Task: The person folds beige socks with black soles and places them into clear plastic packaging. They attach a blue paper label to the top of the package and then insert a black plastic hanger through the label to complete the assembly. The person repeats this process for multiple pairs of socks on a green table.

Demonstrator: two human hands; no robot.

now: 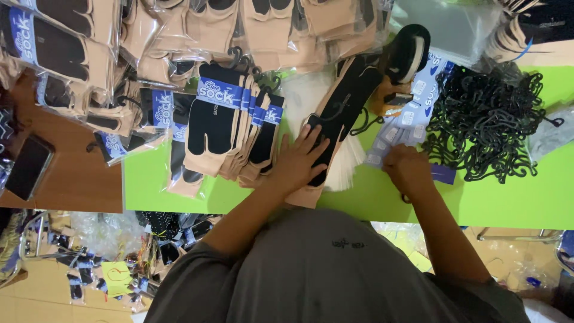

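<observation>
On the green table [514, 197], near the middle, the left hand [297, 161] lies flat with fingers spread on a black-and-beige sock [344, 104], pressing it down so it stays stretched out along the surface; nothing is gripped, the palm simply pins it. To the right, the right hand [408, 170] is curled over a fan of pale blue paper labels [406, 122], fingers bent as if pinching one, though whether a label is actually caught between them cannot be told. Just left of the pinned sock, a row of finished socks [230, 128] with blue bands and black hooks lies overlapped like tiles, keeping them tidy and countable. Far right sits a tangled heap of black plastic hangers [487, 128], within easy reach. Bagged socks [197, 24] pile up along the far edge, and a dark phone [28, 166] rests at the far left.
</observation>
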